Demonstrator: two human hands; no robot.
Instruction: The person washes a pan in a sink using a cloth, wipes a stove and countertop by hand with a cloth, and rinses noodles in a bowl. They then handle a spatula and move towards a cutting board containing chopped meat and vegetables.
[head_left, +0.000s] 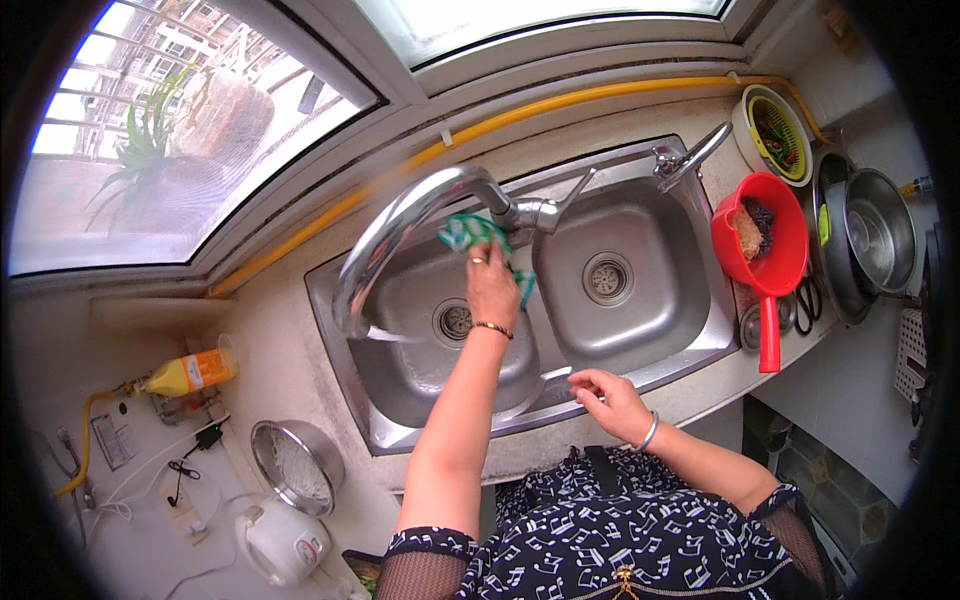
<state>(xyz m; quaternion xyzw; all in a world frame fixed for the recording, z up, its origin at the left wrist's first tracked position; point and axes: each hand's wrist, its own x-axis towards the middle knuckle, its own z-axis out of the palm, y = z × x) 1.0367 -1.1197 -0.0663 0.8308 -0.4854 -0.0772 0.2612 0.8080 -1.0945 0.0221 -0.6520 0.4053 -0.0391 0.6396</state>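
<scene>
My left hand (491, 292) grips a green and white patterned cloth (474, 232) over the back of the left sink basin (405, 382), close to the faucet base. The chrome faucet (416, 191) arches over that basin, and a pale streak at its spout looks like running water. My right hand (611, 405) hovers by the front rim of the steel double sink (660, 386), its fingers slightly curled and apart, with nothing in them. To the right is the second basin (637, 315), its drain strainer (607, 278) in view.
Right of the sink stand a red long-handled strainer or scoop (761, 270) with scouring pads, a yellow-green basket (799, 150) and metal pans (881, 229). On the left are a steel bowl (322, 457), a white appliance (281, 544) and a yellow bottle (187, 373). A yellow pipe (540, 116) runs below the windows.
</scene>
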